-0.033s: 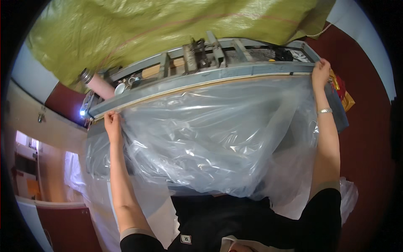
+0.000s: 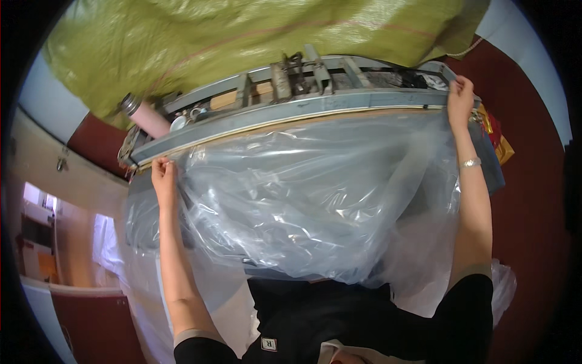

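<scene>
Left hand pinching the near-left edge of the clear plastic bag, right hand gripping its far-right corner, arms spread wide. Bag mouth pulled taut and laid along the long grey sealing bar of the machine on the bench. Judged well along: edge lined up on the bar, not yet clamped or sealed. Behind, a green woven sack and a pink bottle

Clear plastic sheet, grey metal bar, yellow-green woven sack
</scene>
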`<state>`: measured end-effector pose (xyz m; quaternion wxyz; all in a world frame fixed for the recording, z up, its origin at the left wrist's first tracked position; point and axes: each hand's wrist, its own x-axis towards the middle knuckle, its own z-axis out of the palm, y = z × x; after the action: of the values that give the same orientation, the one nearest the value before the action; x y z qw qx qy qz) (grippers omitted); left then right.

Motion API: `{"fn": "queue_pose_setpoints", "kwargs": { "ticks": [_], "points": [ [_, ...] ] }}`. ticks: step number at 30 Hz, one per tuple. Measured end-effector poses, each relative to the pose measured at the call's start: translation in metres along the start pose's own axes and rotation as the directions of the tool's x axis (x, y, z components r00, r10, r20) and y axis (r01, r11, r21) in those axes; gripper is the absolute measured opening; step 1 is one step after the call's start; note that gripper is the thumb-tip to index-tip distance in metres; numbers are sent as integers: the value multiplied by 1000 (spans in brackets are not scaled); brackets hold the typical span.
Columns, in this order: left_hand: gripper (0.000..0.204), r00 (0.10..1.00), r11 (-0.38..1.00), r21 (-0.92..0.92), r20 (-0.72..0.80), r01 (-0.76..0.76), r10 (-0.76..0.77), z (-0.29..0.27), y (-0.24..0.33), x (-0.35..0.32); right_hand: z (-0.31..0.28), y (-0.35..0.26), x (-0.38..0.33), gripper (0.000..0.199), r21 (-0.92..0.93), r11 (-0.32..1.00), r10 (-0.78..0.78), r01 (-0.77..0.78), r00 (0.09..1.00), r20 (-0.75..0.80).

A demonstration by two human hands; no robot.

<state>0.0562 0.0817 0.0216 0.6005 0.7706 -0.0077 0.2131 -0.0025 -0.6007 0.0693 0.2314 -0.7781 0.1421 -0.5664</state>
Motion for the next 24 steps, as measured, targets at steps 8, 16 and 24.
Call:
{"fn": "queue_pose_setpoints", "kwargs": {
  "ticks": [8, 16, 24],
  "points": [
    [12, 981, 950, -247, -53, -194, 186, -63, 66, -75, 44, -221, -122, 20, 533, 787, -611, 312, 520, 597],
    [21, 984, 795, 584, 44, -166, 174, -167, -27, -135, -26, -101, -138, 13, 287, 941, -141, -178, 566, 812],
    [18, 934, 937, -181, -145, 299, -326, -64, 2, -281, -125, -4, -129, 19, 16, 994, 62, -109, 669, 740]
  ]
}}
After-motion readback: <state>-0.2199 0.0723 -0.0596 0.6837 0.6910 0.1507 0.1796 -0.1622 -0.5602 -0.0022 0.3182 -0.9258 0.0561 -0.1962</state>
